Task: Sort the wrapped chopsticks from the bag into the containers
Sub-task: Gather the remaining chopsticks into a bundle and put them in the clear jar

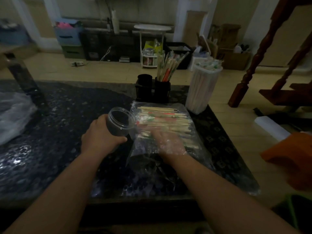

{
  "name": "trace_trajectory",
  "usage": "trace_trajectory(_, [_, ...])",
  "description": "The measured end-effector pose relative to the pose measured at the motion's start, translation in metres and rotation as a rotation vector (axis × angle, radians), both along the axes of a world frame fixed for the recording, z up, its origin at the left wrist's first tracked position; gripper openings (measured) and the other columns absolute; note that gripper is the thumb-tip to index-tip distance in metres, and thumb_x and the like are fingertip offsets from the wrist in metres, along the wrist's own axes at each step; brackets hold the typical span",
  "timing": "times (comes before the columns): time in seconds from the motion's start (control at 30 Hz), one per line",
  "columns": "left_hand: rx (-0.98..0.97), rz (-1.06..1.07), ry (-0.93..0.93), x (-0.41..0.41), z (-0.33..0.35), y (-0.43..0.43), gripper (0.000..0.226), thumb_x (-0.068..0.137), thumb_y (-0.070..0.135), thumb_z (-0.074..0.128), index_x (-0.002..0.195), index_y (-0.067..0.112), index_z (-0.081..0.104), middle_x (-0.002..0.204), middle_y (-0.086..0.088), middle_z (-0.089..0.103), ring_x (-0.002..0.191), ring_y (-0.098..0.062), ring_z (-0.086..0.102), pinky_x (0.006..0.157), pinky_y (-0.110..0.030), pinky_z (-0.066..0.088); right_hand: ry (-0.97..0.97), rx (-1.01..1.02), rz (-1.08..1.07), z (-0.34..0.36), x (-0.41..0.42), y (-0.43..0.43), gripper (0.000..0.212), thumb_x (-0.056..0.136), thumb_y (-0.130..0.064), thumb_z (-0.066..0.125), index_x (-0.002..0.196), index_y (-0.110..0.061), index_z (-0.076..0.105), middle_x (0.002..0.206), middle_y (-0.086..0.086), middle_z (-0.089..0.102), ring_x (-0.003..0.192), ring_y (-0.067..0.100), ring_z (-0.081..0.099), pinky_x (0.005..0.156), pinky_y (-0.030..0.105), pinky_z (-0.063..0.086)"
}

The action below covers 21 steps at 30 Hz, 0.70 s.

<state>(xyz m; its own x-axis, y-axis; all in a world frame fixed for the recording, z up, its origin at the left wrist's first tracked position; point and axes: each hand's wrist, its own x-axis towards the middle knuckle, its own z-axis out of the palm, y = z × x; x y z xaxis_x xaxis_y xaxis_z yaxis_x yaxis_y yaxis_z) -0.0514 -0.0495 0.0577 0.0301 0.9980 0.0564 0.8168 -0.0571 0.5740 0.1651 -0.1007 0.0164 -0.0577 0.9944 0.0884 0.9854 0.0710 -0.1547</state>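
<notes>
The left hand grips a clear plastic jar, fingers and thumb curled round its body. The jar is tilted so its open mouth faces up and to the right, just beside the left edge of a clear plastic bag. The bag lies flat on the dark patterned table, and the wrapped chopsticks sit inside it as a loose sideways stack in its far half. The right hand is inside the bag, seen through the film, palm down over the near end of the stack. Its fingers reach toward the sticks, but blur and wrinkled plastic hide them, so I cannot tell whether they hold any. Behind the bag stands a black two-cup holder; its right cup holds a bunch of chopsticks standing upright and fanned out. To the right of the holder, near the bag's far right corner, stands a tall white container packed with more wrapped sticks, their ends showing at the top. Well apart from all this, a crumpled plastic sheet lies at the table's left edge, and an orange object — too blurred to name — shows at the right.
</notes>
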Motion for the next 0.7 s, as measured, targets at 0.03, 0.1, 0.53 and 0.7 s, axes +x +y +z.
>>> trace_trajectory(0.03, [0.0,-0.002,0.003,-0.001,0.0,0.0,0.092,0.056,0.046,0.089,0.134,0.024,0.044,0.132,-0.008,0.053,0.119,-0.032,0.053,0.098,-0.05,0.045,-0.001,0.008,0.001,-0.001,0.0,0.0,0.036,0.098,-0.04,0.049,0.132,-0.027,0.045,0.128,0.002,0.057,0.105,0.029,0.06,0.074,0.033,0.044])
trace_trajectory(0.1, [0.008,0.004,0.019,-0.004,0.002,0.0,0.093,0.056,0.048,0.089,0.134,0.025,0.044,0.131,-0.008,0.054,0.118,-0.032,0.053,0.097,-0.05,0.046,-0.046,-0.022,0.012,0.001,0.0,-0.001,0.043,0.097,-0.044,0.051,0.137,-0.033,0.039,0.138,0.0,0.05,0.113,0.029,0.056,0.08,0.035,0.044])
trace_trajectory(0.53, [0.037,0.011,0.078,-0.009,0.028,-0.021,0.099,0.056,0.049,0.09,0.139,0.029,0.039,0.134,-0.005,0.052,0.12,-0.03,0.052,0.098,-0.049,0.045,-0.097,-0.333,-0.067,0.037,-0.018,-0.032,0.033,0.1,-0.019,0.043,0.132,-0.019,0.051,0.133,0.016,0.056,0.118,0.035,0.056,0.094,0.042,0.047])
trace_trajectory(0.7, [0.021,-0.006,0.104,-0.017,0.019,-0.034,0.1,0.055,0.05,0.09,0.138,0.03,0.039,0.134,-0.004,0.051,0.12,-0.028,0.052,0.096,-0.046,0.045,-0.065,-0.266,-0.057,0.046,-0.018,-0.059,0.024,0.1,-0.031,0.047,0.122,-0.028,0.053,0.119,0.012,0.062,0.107,0.033,0.061,0.082,0.039,0.046])
